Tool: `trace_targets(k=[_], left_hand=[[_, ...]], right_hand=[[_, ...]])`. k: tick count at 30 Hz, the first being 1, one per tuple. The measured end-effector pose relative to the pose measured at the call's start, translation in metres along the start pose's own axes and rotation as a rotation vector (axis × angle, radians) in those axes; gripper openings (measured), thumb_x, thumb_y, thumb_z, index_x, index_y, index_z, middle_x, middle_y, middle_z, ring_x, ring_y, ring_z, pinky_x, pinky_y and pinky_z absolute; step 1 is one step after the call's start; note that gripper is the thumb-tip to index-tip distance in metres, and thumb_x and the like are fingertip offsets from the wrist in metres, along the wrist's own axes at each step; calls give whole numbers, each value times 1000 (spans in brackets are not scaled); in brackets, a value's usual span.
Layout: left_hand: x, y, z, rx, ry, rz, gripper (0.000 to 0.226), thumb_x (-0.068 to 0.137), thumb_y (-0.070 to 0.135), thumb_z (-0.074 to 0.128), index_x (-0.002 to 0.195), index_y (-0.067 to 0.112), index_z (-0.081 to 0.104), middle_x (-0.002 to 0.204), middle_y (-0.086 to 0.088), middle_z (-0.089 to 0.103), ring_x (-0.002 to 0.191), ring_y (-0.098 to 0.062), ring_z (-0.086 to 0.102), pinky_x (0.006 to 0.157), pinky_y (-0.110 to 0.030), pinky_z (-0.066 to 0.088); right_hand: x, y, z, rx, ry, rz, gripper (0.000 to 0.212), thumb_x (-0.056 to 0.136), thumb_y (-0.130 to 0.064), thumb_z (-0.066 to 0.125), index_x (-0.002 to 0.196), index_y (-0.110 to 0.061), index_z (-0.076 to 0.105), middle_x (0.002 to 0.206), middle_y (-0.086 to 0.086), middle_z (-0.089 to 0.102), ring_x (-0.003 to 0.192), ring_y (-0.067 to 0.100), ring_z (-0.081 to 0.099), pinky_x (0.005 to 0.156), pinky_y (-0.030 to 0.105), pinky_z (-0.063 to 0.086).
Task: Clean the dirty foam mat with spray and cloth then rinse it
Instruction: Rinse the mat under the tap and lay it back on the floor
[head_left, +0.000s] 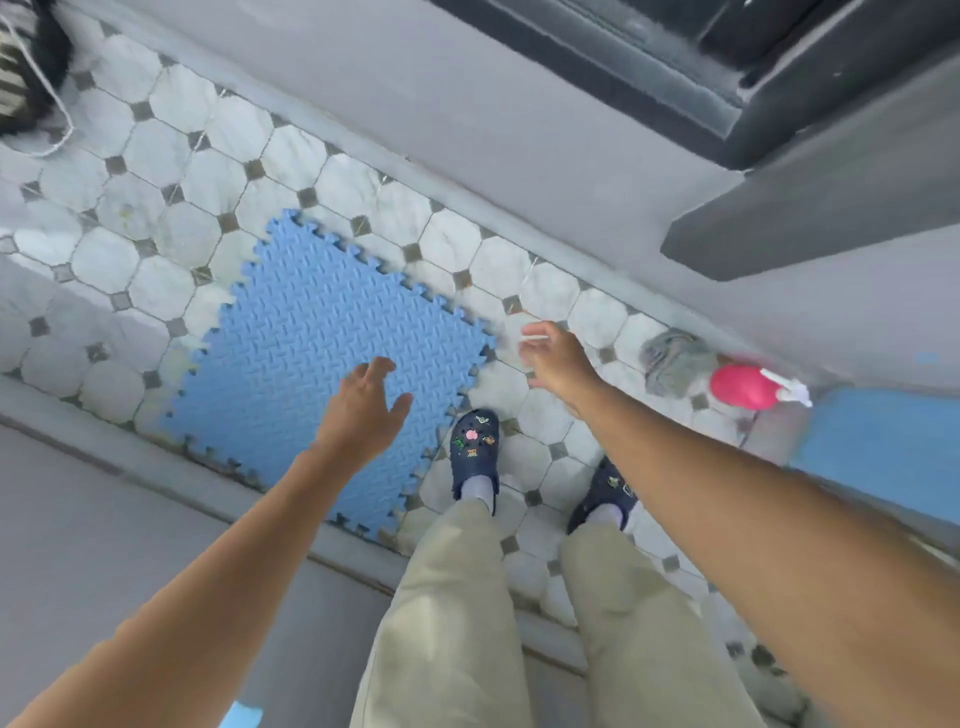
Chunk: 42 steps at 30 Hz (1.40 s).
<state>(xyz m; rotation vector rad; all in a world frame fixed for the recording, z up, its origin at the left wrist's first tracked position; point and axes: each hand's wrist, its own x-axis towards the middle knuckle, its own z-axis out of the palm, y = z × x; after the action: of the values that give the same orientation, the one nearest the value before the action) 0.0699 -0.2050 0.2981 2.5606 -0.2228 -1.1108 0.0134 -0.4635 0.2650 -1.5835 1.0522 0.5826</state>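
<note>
A blue foam mat (311, 332) with jigsaw edges lies flat on the tiled floor in front of me. My left hand (363, 400) hovers above its near right part, fingers spread and relaxed, holding nothing. My right hand (553, 353) hangs over the tiles just past the mat's right corner, fingers loosely bent, empty. To the right, a grey cloth (675, 361) lies crumpled on the floor, and a pink spray bottle (743, 387) with a white trigger lies beside it.
My feet in dark blue clogs (475, 452) stand on the tiles at the mat's near right corner. A grey wall (467, 114) runs along the far side under a dark window frame. Another blue mat (883, 447) shows at the right. A dark striped object (26, 67) sits top left.
</note>
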Motion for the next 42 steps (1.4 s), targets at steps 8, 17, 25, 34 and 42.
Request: trace_targets(k=[8,17,25,34,42], left_hand=[[-22,183,97,-57,-285,241,37,90,36,65,122,19,58,115,-2,66,108,-21,60,92,-39,51],[20,301,243,77,-469,195,40,86,45,68,117,20,60,106,1,69,100,-23,65,78,-32,50],[124,379,369,146,-456,116,44,85,45,69,119,19,58,110,-9,71,97,-25,69,77,-34,53],[250,399,502,380,-279,122,83,78,50,74,138,1,41,126,-18,57,118,-35,58,91,-43,52],[304,392,585,396,-55,30,108,62,64,83,137,5,33,136,-11,49,125,-29,50,100,-38,43]], right_hand=[[-84,167,-132,450,268,280,6,94,-17,65,100,-20,65,96,8,66,77,19,64,64,31,55],[-59,304,-243,743,516,342,9,93,-13,64,94,-22,62,92,6,67,75,17,63,69,37,59],[62,380,-311,763,568,324,29,90,-14,70,118,-19,65,97,0,67,81,18,63,78,37,60],[184,452,-355,556,574,107,86,87,-7,74,157,-23,25,130,-10,41,119,13,43,73,9,44],[244,484,-365,299,631,-106,49,94,-22,70,141,-14,55,134,1,60,119,16,54,93,19,41]])
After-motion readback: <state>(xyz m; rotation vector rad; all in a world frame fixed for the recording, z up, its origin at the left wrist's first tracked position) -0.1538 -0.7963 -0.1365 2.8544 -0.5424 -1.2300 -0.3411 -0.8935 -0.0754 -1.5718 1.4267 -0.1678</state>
